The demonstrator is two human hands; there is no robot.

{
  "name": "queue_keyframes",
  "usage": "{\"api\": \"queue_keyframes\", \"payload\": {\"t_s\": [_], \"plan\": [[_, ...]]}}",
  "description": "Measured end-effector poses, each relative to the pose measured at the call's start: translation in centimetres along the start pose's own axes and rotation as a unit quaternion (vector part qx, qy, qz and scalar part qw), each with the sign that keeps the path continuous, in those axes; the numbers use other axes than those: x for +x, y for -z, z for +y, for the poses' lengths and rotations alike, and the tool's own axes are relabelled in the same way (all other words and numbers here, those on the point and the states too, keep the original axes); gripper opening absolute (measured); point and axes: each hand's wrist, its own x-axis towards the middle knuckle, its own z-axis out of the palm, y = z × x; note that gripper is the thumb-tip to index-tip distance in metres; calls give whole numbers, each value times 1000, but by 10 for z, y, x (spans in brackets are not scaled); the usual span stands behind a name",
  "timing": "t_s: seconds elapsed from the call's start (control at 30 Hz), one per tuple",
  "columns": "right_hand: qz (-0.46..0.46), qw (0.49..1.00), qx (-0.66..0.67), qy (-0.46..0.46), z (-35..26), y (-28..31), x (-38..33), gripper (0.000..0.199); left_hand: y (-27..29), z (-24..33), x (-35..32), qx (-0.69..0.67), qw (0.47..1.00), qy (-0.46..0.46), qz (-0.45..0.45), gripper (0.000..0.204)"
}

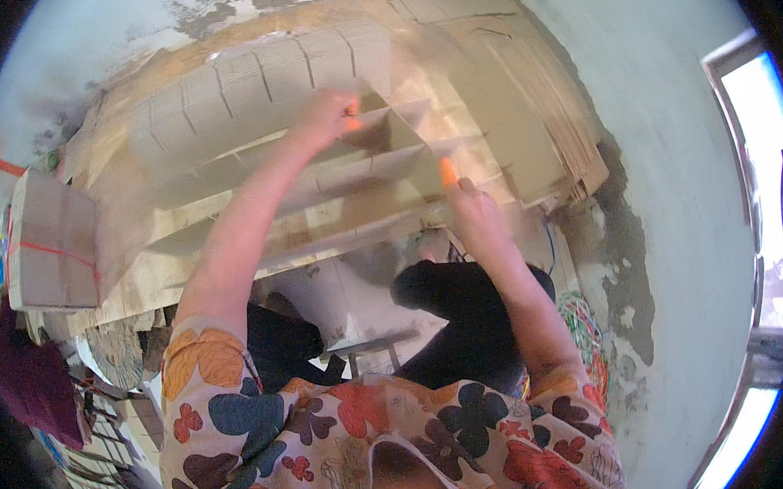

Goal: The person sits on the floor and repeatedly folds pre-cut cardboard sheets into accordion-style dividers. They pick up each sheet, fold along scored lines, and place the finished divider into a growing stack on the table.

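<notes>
Over the work surface, my left hand [330, 114] is closed at the far side of a partly assembled grid of cardboard dividers [351, 168], with orange coverings on its fingertips. A slanting cardboard strip [413, 134] runs from near that hand toward my right hand [477, 208]. My right hand is closed at the grid's right end, an orange-covered finger pointing up against the strip. Both hands are smeared by motion, so the exact grip is hard to see. Left of the grid's far side lies a stack of slotted cardboard strips [256, 78].
Flat brown cardboard sheets [526, 102] lie at the right of the work surface. A cardboard box tied with red string [51, 252] stands at the left. Walls close in behind and on the right, beside a bright window [756, 115]. Tangled coloured strands [580, 323] lie low at the right.
</notes>
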Motion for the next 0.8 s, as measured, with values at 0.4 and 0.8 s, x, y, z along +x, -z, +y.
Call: {"api": "queue_keyframes", "payload": {"t_s": [0.4, 0.8], "plan": [[107, 985, 21, -131, 74, 41, 20, 33, 59, 63, -137, 24, 960, 62, 273, 32], [0, 927, -244, -285, 129, 9, 47, 51, 20, 95, -208, 63, 967, 16, 246, 34]]}}
